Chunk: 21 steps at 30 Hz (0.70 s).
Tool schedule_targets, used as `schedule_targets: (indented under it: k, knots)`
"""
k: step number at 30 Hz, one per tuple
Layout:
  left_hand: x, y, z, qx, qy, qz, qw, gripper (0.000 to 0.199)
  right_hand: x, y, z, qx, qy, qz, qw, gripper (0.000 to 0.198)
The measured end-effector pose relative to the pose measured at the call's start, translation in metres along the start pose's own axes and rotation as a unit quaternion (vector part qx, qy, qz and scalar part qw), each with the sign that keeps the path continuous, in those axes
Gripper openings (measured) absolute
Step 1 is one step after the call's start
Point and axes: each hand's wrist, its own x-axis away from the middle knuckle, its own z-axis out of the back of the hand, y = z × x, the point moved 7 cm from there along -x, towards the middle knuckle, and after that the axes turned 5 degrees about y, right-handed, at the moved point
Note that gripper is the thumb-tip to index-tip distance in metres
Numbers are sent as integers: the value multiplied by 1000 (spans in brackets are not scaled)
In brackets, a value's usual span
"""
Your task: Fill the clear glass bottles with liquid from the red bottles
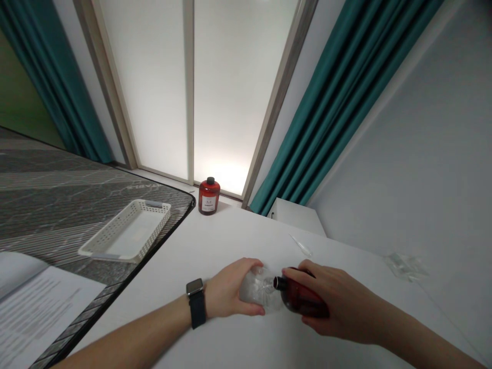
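Left hand (228, 291): your fingers and thumb wrap the clear container (251, 289); grip it lightly but firmly, so the wall does not flex
Right hand (340, 294): yours grasps the dark red bottle (305, 302) around its body; turn it from the wrist, gently
Clear container: centre of your clock, low over the white table (184, 271); you cannot tell whether it rests there or is lifted, so brace it on the surface
Dark red bottle: at 3 o'clock, tilted, its uncapped neck aimed at 9, just beside the container; line up both mouths before tipping further, as contact or flow cannot be made out
Clear packet (405, 266): well apart at 3 o'clock, away from your right wrist
Thin clear tool (302, 246): between 1 and 2 o'clock; mind your knuckles there
White basket (90, 253): at 10 o'clock, on the dark mat (61, 189)
Capped red bottle (208, 200): at 11 o'clock, upright, beyond both hands
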Motion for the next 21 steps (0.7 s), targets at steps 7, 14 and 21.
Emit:
schedule_targets:
  k: [7,14,21]
  knots:
    - [0,1,0,-1,-2,4,1000,79,-1,-3,2,-4,4,4,1000,71]
    - [0,2,1,-3,-1,-4,1000,78,0,-3,2,-4,6,4,1000,71]
    - [0,3,0,0,-6,-3,1000,76,0,-4,3,5,13,13,1000,70]
